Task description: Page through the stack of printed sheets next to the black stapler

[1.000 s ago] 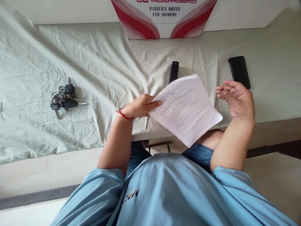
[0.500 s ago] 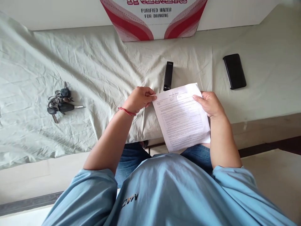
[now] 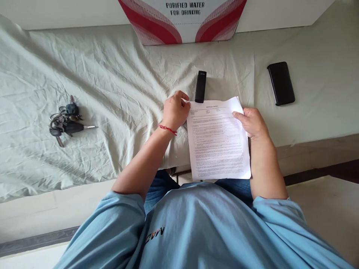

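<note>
A printed white paper sheet (image 3: 217,142) is held upright-facing in front of me, over the front edge of the cloth-covered table (image 3: 112,86). My left hand (image 3: 176,111) grips its top left corner, a red thread around the wrist. My right hand (image 3: 252,122) holds the sheet's right edge near the top. A small black stapler-like bar (image 3: 201,86) lies on the cloth just beyond the paper's top edge, close to my left hand.
A bunch of keys (image 3: 66,120) lies on the cloth at the left. A black phone (image 3: 281,83) rests face down at the right. A red and white water carton (image 3: 183,18) stands at the back. My blue shirt fills the bottom.
The tilted sheet, held only by my left hand, has been straightened. My right hand came down from the air and took hold of its right edge.
</note>
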Available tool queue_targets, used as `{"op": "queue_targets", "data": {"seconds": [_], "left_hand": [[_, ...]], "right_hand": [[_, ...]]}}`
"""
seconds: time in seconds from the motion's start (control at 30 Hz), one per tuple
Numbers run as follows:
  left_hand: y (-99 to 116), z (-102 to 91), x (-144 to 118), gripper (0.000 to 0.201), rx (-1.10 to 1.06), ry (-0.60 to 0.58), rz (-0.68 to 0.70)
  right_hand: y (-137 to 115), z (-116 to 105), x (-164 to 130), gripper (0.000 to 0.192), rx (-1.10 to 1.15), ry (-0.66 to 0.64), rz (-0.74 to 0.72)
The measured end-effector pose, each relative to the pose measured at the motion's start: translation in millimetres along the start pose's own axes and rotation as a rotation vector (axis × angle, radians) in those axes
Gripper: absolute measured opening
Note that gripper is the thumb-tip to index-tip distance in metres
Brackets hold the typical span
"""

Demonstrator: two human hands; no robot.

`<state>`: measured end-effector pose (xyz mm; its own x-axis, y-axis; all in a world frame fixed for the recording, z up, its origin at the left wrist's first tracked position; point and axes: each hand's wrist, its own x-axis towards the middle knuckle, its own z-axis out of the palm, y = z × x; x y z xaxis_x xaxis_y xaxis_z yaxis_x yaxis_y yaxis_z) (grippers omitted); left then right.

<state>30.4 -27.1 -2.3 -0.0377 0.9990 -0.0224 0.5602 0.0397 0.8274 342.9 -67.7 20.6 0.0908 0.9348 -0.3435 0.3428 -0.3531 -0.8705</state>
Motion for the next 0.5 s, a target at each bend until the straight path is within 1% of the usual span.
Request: {"op": "queue_targets", "data": {"seconds": [0.07,0.13,0.23,0.33,0.4,0.5], "left_hand": [[-2.9,7.5,0.1,0.014,-0.016,0.033,0.029],[-6.7,11.3,-2.1,0.020,-0.048,0.068,0.085],[-12.7,11.9,-6.1,0.034,-0.125,0.094,0.233],[-18.2,13.1,-6.9,0.039,-0.158,0.075,0.336],[-21.2,15.6,-6.4,0.038,-0.152,0.054,0.342],[-23.7,20.5,-7.3,0.039,-0.106,0.047,0.298]], "right_hand": [[2.3,-4.0,1.2,0.040,-0.008,0.058,0.003],[4.4,-7.1,2.4,0.040,-0.017,0.097,-0.006],[7.4,-9.1,4.0,0.038,-0.014,0.105,-0.025],[10.2,-9.4,4.9,0.036,-0.009,0.099,-0.022],[11.5,-10.1,4.8,0.034,-0.003,0.099,-0.005],[12.0,-11.0,3.8,0.030,0.012,0.108,0.050]]}}
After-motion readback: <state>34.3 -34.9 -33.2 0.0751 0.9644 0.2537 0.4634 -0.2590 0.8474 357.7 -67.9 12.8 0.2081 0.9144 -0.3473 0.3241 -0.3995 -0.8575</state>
